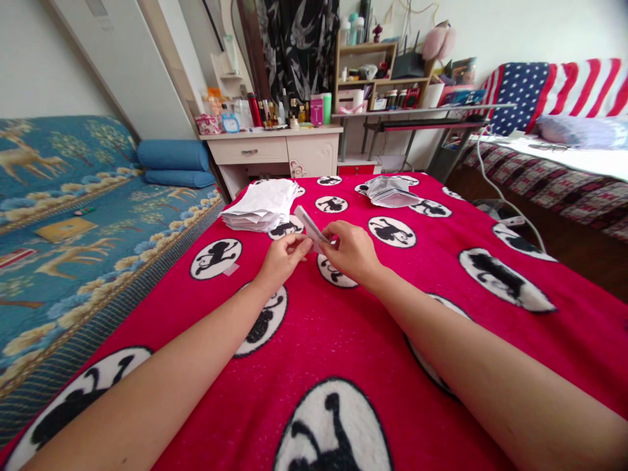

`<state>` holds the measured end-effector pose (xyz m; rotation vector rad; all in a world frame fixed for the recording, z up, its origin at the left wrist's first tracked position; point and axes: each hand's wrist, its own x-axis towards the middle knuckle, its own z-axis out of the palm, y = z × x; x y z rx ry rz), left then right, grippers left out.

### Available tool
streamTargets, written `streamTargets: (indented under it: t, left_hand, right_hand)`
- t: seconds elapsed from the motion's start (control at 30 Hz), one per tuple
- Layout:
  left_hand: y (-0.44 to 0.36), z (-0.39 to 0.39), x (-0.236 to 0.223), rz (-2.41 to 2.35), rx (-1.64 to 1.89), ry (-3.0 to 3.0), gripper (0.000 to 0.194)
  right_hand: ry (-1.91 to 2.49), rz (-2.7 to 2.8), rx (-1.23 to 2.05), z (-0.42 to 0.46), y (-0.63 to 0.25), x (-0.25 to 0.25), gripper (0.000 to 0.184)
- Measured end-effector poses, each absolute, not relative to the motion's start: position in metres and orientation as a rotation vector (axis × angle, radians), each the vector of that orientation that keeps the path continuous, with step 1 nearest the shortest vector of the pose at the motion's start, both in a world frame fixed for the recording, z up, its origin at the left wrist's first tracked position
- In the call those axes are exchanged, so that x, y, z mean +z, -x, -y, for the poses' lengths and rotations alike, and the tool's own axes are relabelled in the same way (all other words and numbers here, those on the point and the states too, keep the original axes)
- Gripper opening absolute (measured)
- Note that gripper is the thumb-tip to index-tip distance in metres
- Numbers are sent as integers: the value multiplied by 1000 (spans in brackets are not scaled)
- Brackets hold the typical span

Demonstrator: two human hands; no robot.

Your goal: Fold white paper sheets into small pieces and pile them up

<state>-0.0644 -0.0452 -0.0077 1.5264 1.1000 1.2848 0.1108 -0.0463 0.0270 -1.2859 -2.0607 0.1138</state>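
Observation:
A small folded piece of white paper (pixel 308 224) is held up over the red cloth, between my two hands. My right hand (pixel 350 250) pinches its right side. My left hand (pixel 286 256) has thumb and fingers pressed together at its lower left edge. Beyond my left hand lies a stack of white papers (pixel 262 204), uneven at the edges. Farther off on the right sits a smaller pile of folded papers (pixel 391 191), greyish on top.
The red cloth (pixel 314 340) with black figures in white ovals covers the table. A tiny pale scrap (pixel 231 269) lies on it at left. A blue patterned sofa (pixel 98 216) runs along the left; a cabinet (pixel 265 147) stands behind, and a bed (pixel 554 170) is at right.

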Motion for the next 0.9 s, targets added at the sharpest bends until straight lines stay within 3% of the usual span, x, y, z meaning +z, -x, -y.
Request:
streamTargets:
  t: [0.47, 0.9]
  left_hand:
    - [61, 54, 1, -1032, 1370, -1633, 34]
    - [63, 48, -9, -1134, 1376, -1644, 23]
  right_hand:
    - [1100, 2115, 324, 49, -108, 23, 27]
    - [1143, 2116, 317, 51, -105, 23, 15]
